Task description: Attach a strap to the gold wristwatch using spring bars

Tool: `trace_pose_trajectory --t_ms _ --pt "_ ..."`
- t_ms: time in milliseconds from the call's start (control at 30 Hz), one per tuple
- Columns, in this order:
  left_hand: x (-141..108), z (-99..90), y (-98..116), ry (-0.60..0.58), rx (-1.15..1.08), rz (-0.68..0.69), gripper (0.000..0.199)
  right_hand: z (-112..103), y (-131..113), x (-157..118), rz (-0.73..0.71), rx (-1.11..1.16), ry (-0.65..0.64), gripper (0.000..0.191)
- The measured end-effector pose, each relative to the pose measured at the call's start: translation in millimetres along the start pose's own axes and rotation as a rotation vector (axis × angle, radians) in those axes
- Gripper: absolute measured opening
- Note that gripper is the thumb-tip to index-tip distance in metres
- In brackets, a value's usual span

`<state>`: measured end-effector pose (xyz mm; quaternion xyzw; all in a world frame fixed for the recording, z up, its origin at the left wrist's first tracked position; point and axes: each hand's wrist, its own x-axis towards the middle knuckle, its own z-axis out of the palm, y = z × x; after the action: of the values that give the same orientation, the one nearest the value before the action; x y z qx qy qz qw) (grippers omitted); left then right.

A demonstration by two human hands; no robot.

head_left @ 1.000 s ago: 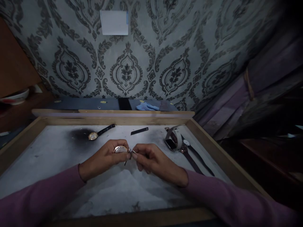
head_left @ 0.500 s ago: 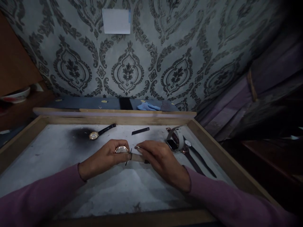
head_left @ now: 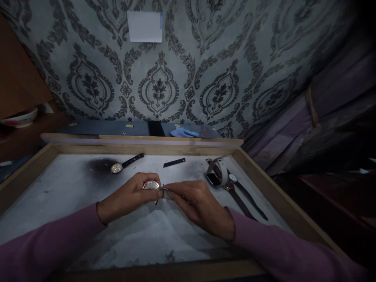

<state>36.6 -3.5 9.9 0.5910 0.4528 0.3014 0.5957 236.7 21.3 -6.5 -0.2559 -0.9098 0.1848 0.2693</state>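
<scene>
My left hand (head_left: 133,192) is closed around a round wristwatch (head_left: 151,185) with a gold-coloured case, the thumb lying across its lower edge. A light strap piece (head_left: 167,194) runs from the case to the right, partly covered by my right hand. A thin dark strip (head_left: 156,202) pokes out below the left thumb tip. My right hand (head_left: 202,203) pinches a slim metal tool (head_left: 165,188), whose tip meets the joint of case and strap. Its exact kind is too small to make out.
The work takes place over a shallow wooden tray (head_left: 249,176) with a raised rim. Inside lie a gold watch with black strap (head_left: 116,168), a dark blade (head_left: 174,162), a square smartwatch (head_left: 214,179) and other watches (head_left: 248,199). A blue cloth (head_left: 184,132) rests behind the rim.
My right hand has shifted slightly left, bringing the metal tool's tip to the watch's strap end and covering more of the strap. My left hand and the watch have barely moved.
</scene>
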Motion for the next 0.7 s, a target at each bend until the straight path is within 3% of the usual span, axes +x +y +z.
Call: trace_pose_trajectory --t_ms 700 --pt "-0.3 1.8 2.0 -0.021 0.008 -0.014 0.026 -2.6 -4.0 -0.3 -0.002 -0.05 -0.061 0.024"
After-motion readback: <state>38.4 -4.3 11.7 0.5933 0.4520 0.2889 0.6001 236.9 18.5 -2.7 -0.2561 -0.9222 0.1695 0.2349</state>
